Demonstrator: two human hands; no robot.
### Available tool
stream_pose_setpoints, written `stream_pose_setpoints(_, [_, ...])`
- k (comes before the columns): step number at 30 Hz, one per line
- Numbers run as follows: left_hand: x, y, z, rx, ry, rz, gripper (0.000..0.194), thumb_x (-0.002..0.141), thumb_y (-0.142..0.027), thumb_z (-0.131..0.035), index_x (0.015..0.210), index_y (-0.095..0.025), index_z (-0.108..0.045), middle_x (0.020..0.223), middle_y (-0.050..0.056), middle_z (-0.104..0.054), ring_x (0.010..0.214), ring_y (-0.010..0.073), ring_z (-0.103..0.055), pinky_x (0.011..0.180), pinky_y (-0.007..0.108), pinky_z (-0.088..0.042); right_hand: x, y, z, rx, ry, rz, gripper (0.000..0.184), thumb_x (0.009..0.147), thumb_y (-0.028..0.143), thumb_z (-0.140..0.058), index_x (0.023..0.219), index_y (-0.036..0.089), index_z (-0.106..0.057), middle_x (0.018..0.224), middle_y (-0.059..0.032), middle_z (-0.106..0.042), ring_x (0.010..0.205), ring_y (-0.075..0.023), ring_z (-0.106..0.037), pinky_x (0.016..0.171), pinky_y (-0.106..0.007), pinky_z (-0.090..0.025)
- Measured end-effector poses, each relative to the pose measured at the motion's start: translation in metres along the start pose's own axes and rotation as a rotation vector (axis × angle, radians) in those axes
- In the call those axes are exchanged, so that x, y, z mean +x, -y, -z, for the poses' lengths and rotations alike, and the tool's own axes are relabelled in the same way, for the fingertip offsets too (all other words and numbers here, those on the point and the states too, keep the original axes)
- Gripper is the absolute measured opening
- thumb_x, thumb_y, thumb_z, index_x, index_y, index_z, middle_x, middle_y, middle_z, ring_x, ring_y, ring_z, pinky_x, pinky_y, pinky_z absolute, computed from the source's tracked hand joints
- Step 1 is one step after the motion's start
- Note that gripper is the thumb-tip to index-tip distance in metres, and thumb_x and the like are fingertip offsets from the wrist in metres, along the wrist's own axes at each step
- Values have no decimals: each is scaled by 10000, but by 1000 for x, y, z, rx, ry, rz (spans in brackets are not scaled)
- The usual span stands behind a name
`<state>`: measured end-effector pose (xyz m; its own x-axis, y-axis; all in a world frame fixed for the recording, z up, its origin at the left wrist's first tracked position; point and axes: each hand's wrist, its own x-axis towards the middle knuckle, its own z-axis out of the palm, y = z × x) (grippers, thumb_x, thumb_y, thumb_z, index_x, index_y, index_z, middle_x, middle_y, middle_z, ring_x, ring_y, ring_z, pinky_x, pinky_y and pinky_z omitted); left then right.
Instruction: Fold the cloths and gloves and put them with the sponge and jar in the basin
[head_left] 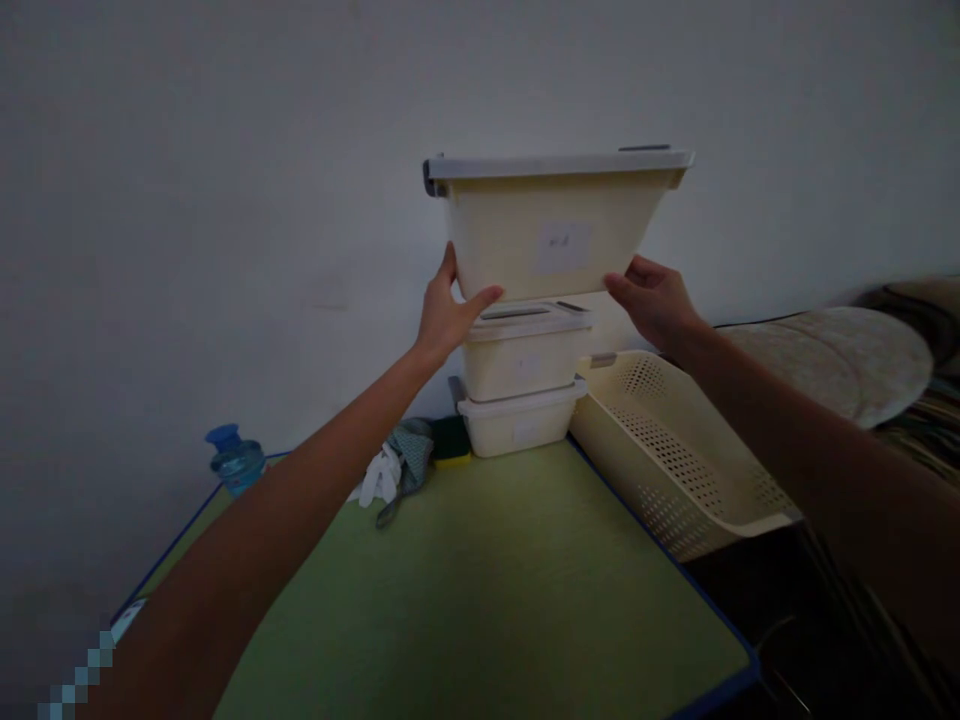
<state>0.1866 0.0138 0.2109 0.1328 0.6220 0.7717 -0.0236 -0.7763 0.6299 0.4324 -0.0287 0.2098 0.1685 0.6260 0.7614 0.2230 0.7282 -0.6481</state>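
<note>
Between my two hands is a large cream storage box (502,225) with a pale lid, dark clips and a small paper label. My left hand (450,310) grips its lower left corner, thumb across the front. At the lower right corner, my right hand (652,295) pinches it with the thumb in front. Right below are two smaller cream boxes, a middle box (495,365) stacked on a bottom box (495,425). Whether the large box touches the middle box's lid, I cannot tell.
The stack stands at the back of a green table (465,590) with a blue edge, near the wall. Left of it lie a sponge (450,445), a grey cloth (412,455), a white cloth (381,475) and a blue bottle (236,460). A perforated cream basket (622,450) stands on the right.
</note>
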Motion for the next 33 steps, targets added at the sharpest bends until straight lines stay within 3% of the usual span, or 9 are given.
stream_pose_setpoints(3, [-12,-10,8,11,46,-138,743,610,-355,-757,1259,-168,-448,1283,94,-544,1207,247,-478,1037,371,-350,-18,22,2,41,-23,15,232,618,274,-734,824,200,-660,924,-15,-686,941,-172,-613,903,-361,-471])
stream_pose_setpoints(6, [-41,-22,17,13,72,-189,760,612,-355,-760,1278,-191,-432,1328,83,-503,1248,261,-435,1056,395,-328,-52,41,2,53,-41,-8,255,600,225,-757,839,191,-677,950,-29,-702,933,-174,-629,920,-357,-467])
stream_pose_setpoints(10, [-108,-32,28,5,52,-98,726,629,-307,-753,1273,-202,-433,1356,92,-467,1244,249,-440,1063,406,-325,-116,58,-3,-3,-72,-99,300,596,178,-768,886,184,-691,971,-35,-711,908,-175,-649,934,-390,-478])
stream_pose_setpoints(13, [-160,-28,35,24,18,18,664,628,-308,-754,1219,-205,-469,1285,95,-525,1172,242,-500,1020,413,-373,-159,61,-6,-40,-59,-204,351,550,213,-798,885,198,-696,989,-41,-710,907,-210,-660,925,-435,-497])
stream_pose_setpoints(17, [-206,-22,36,64,-14,228,497,627,-346,-749,1050,-180,-549,1092,80,-617,1058,250,-559,943,402,-419,-193,55,-2,-51,-60,-321,434,515,278,-820,924,221,-685,999,-46,-709,923,-244,-661,912,-460,-511])
stream_pose_setpoints(22, [-243,-11,31,52,-5,410,519,614,-332,-754,1058,-175,-535,1061,78,-630,1029,246,-567,904,376,-424,-225,38,3,-63,-31,-502,431,482,338,-834,867,239,-670,976,-60,-713,934,-274,-659,869,-452,-535])
stream_pose_setpoints(29, [-270,13,21,-10,-22,553,611,554,-275,-775,1092,-164,-508,1140,99,-606,1114,259,-531,973,399,-382,-254,5,2,-18,-18,-652,475,448,267,-840,871,209,-630,1000,-65,-703,988,-288,-636,898,-482,-504])
stream_pose_setpoints(33, [-278,24,17,-24,-49,633,666,519,-223,-778,1115,-156,-490,1159,110,-593,1130,260,-526,988,399,-375,-265,-18,0,22,-77,-690,541,385,217,-840,874,220,-607,1016,-59,-699,1012,-301,-626,897,-482,-502])
